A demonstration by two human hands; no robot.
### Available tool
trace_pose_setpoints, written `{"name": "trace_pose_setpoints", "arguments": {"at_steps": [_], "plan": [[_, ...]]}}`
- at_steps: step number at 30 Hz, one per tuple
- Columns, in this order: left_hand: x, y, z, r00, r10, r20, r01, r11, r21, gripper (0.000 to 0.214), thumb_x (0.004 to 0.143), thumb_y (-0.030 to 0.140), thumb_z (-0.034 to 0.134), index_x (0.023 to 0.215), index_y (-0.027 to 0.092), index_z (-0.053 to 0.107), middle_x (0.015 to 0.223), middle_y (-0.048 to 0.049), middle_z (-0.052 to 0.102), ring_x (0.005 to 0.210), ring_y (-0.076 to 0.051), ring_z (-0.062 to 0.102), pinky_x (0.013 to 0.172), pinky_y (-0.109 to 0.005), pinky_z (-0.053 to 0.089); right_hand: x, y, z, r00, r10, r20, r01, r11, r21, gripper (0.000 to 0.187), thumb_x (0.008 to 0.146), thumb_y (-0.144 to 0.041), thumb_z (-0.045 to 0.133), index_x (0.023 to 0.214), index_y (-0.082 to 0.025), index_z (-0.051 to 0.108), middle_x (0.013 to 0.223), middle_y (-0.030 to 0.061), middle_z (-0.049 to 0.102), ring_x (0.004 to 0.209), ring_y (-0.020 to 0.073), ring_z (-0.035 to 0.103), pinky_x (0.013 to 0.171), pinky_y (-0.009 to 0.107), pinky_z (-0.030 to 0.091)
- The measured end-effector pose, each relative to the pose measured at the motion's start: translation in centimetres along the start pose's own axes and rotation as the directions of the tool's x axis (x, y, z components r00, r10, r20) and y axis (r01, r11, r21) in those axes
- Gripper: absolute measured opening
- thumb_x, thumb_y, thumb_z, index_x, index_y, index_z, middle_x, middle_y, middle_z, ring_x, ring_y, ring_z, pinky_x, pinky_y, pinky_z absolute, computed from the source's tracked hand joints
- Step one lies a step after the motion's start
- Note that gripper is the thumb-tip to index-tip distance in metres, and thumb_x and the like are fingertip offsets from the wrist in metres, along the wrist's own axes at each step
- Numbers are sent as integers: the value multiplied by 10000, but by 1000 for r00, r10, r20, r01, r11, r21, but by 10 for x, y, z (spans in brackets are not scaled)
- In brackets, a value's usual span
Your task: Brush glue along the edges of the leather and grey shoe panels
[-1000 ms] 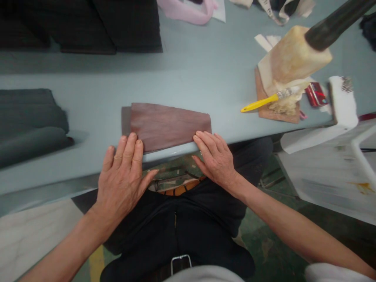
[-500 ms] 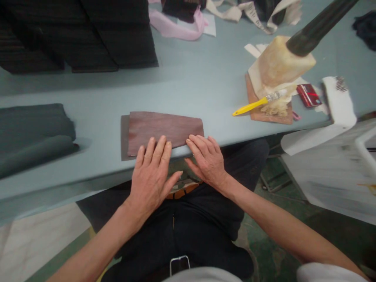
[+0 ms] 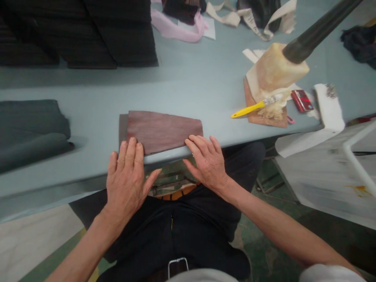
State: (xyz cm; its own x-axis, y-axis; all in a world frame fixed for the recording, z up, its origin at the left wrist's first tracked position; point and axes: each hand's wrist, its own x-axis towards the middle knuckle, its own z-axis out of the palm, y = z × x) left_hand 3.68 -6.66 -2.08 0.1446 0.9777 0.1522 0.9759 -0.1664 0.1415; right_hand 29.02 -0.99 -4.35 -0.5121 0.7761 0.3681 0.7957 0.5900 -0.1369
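A brown piece that looks like leather (image 3: 164,131) lies flat at the front edge of the table, wider at its left end than at its right. A dark grey sheet (image 3: 123,127) shows from beneath its left side. My left hand (image 3: 126,178) rests with straight fingers on the lower left corner of the brown piece, its thumb out to the side over the table edge. My right hand (image 3: 207,160) lays its fingertips on the lower right corner, fingers stretched and thumb apart below the edge. Neither hand grasps anything.
On the right of the blue-green table (image 3: 188,86) stand a glue-stained container with a dark handle (image 3: 277,70), a yellow brush (image 3: 249,109) and a red box (image 3: 302,100). Dark stacks (image 3: 123,35) fill the back left. Folded dark grey material (image 3: 32,133) lies left. Pink cloth (image 3: 179,29) lies behind.
My left hand has slid left along the front edge of the brown piece to its lower left corner. My right hand and the brown piece have stayed nearly where they were.
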Motion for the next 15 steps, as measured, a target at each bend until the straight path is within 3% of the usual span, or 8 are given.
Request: {"name": "trace_pose_setpoints", "arguments": {"at_steps": [7, 11, 15], "plan": [[-2, -3, 4, 999, 34, -32, -33, 999, 24, 748, 1084, 449, 474, 1661, -4, 331, 1722, -309, 353, 1631, -452, 331, 1301, -627, 306, 17, -43, 15, 984, -177, -19, 176, 984, -35, 500, 1077, -288, 532, 1553, -141, 575, 1637, 131, 581, 1521, 275, 531, 1314, 492, 332], [-2, -5, 7, 997, 52, -57, -50, 998, 42, 758, 1083, 447, 480, 1677, 11, 303, 1721, -294, 368, 1615, -449, 367, 1290, -622, 320, 10, -31, 19, 988, -152, 4, 152, 988, -41, 542, 1070, -337, 565, 1566, -119, 563, 1641, 160, 568, 1523, 291, 531, 1291, 492, 370], [-3, -5, 8, 995, 64, -82, -58, 995, 76, 755, 1087, 447, 472, 1676, 10, 292, 1712, -289, 392, 1595, -448, 404, 1277, -607, 341, -5, -5, 8, 996, -86, -1, 86, 992, -88, 585, 1059, -365, 589, 1574, -92, 533, 1624, 184, 582, 1493, 322, 561, 1269, 509, 385]]}}
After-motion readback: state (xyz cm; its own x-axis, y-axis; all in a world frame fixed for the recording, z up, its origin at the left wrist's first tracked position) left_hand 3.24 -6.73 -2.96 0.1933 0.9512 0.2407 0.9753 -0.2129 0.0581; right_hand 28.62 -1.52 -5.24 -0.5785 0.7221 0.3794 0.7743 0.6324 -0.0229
